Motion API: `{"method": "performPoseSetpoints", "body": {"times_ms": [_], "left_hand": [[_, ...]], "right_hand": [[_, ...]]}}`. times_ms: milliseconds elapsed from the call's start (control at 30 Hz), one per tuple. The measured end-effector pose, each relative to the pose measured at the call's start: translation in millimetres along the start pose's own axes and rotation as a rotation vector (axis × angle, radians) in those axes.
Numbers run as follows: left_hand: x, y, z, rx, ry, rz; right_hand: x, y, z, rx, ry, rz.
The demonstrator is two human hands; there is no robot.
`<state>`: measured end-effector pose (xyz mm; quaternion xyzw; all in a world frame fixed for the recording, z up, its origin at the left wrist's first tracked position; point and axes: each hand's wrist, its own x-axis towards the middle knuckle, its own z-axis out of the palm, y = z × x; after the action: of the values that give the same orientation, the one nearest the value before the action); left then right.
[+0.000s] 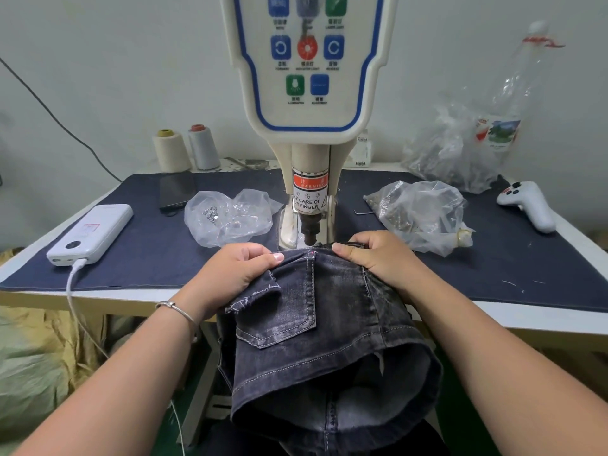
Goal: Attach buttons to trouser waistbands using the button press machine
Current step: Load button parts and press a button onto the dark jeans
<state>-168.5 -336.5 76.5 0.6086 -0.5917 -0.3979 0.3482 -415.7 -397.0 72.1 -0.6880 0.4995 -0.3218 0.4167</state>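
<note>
The dark trousers (329,324) lie at the near edge of the tabletop (148,251), with their top edge, the waistband (312,253), pushed up under the button press machine (309,126) at 12 o'clock. The rest of the trousers hangs down off the tabletop toward the person. The left hand (237,274) holds the waistband at 9 o'clock of the machine's dark tip (310,232), fingers curled under the cloth and thumb flat on top. The right hand (378,255) holds the waistband at 3 o'clock of the tip, thumb pinching the cloth against bent fingers. A thin bracelet (179,311) sits on the left wrist. At 10 o'clock of the hands lies a clear bag (230,215) with small shiny bits inside. At 2 o'clock lies another clear bag (421,215). Far out at 9 o'clock is a white power bank (92,233) with a white cable. Two thread cones (186,149) stand at the back. A white controller (529,205) rests far out at 3 o'clock.
</note>
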Motion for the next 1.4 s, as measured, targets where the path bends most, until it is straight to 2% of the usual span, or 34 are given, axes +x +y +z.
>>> {"method": "performPoseSetpoints", "body": {"times_ms": [133,367,467,700,967,1400], "left_hand": [[-1,0,1,-0.009,0.003,0.004],[5,-6,0,0.014,0.04,0.019],[3,-5,0,-0.003,0.005,0.027],[-1,-3,2,-0.04,0.047,0.062],[5,-9,6,0.067,0.149,0.074],[6,-10,6,-0.001,0.152,0.064]], "right_hand": [[2,3,2,-0.201,0.068,-0.129],[5,7,6,-0.197,0.115,-0.218],[5,8,8,-0.189,0.122,-0.25],[0,9,11,-0.175,0.137,-0.248],[-4,10,12,-0.176,0.159,-0.216],[-5,9,12,-0.186,0.175,-0.191]]}}
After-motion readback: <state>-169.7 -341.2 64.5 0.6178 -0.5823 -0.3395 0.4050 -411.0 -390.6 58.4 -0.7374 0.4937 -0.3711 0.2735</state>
